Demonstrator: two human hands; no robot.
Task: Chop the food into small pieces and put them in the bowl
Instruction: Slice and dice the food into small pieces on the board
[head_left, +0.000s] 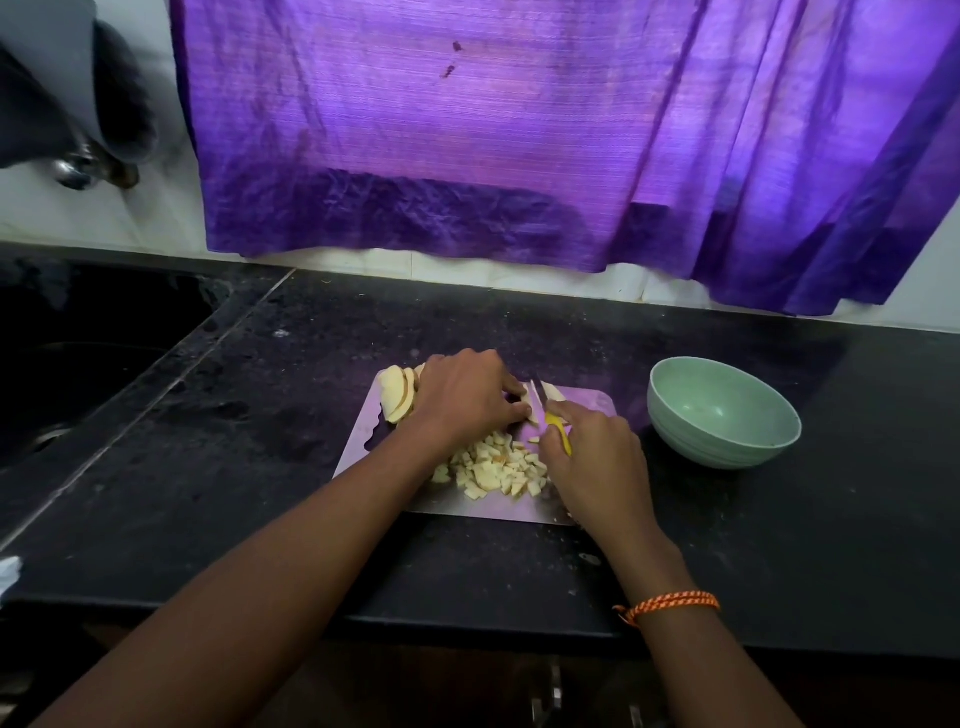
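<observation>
A metal chopping board (363, 441) lies on the black counter. On its far left corner sits a stack of pale food slices (396, 397). A heap of small chopped pieces (501, 467) lies in the board's middle. My left hand (467, 397) holds down a thin slice (529, 405) with curled fingertips. My right hand (592, 462) grips a yellow-handled knife (556, 423), its dark blade over that slice. A pale green bowl (722, 413) stands to the right of the board, and I see nothing in it.
A dark sink (88, 364) is sunk into the counter at the left, with a tap (72, 171) above it. A purple curtain (519, 130) hangs behind the counter. The counter's front edge (467, 623) runs below the board.
</observation>
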